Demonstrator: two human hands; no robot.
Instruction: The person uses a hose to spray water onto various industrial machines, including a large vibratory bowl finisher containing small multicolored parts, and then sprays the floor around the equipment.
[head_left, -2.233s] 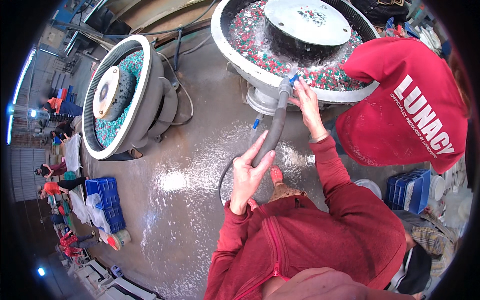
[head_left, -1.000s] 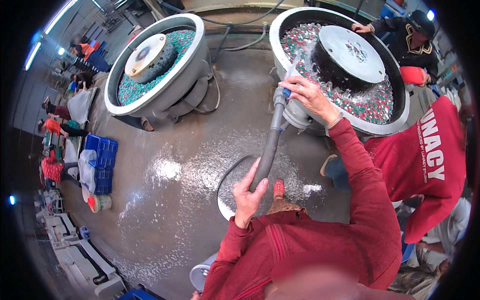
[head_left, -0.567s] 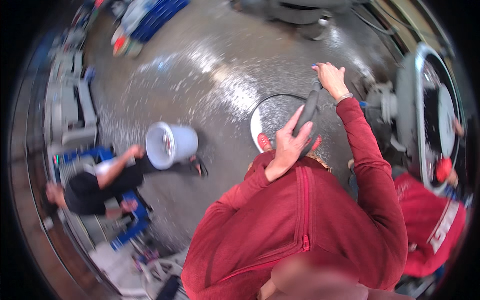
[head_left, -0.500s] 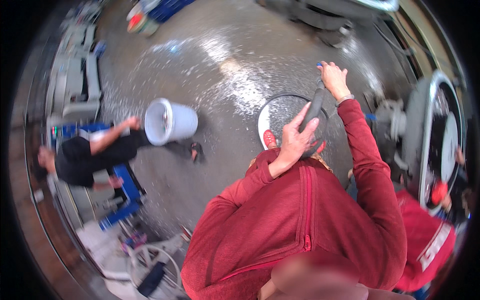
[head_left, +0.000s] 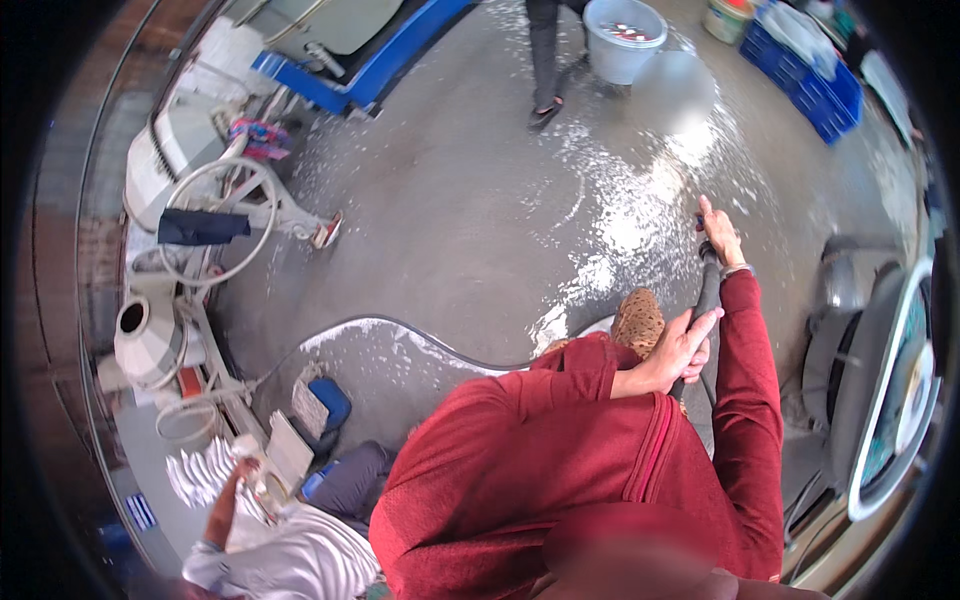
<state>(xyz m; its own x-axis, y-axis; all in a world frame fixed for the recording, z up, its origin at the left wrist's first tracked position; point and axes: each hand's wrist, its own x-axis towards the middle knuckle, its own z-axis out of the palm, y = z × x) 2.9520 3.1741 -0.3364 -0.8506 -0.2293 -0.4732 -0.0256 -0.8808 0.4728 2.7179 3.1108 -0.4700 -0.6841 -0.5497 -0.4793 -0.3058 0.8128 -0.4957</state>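
Observation:
My right hand (head_left: pixel 724 236) is closed around the front end of a thick dark grey hose (head_left: pixel 708 288), with one finger stretched forward. Lower down, close to my waist, my left hand (head_left: pixel 678 352) wraps the same hose, thumb and some fingers extended along it. A small dark blue part shows beside my right fingers; its shape is too small to make out. A thin dark line of hose or cable (head_left: pixel 440 350) curves over the floor from the left toward my feet. Wet, shiny floor (head_left: pixel 470 220) with white speckles or foam lies ahead of my hands.
A person with a light bucket (head_left: pixel 622 62) stands at the far side; blue crates (head_left: pixel 800 80) are at far right. Large round-faced machines (head_left: pixel 895 390) stand right. At left are handwheel machines (head_left: pixel 217 222) and a seated worker (head_left: pixel 290 545) by white stacked pieces.
My view and body have turned left, bringing the left machines and seated worker into sight. Both hands remain on the hose. The bucket carrier appears farther off, at the top.

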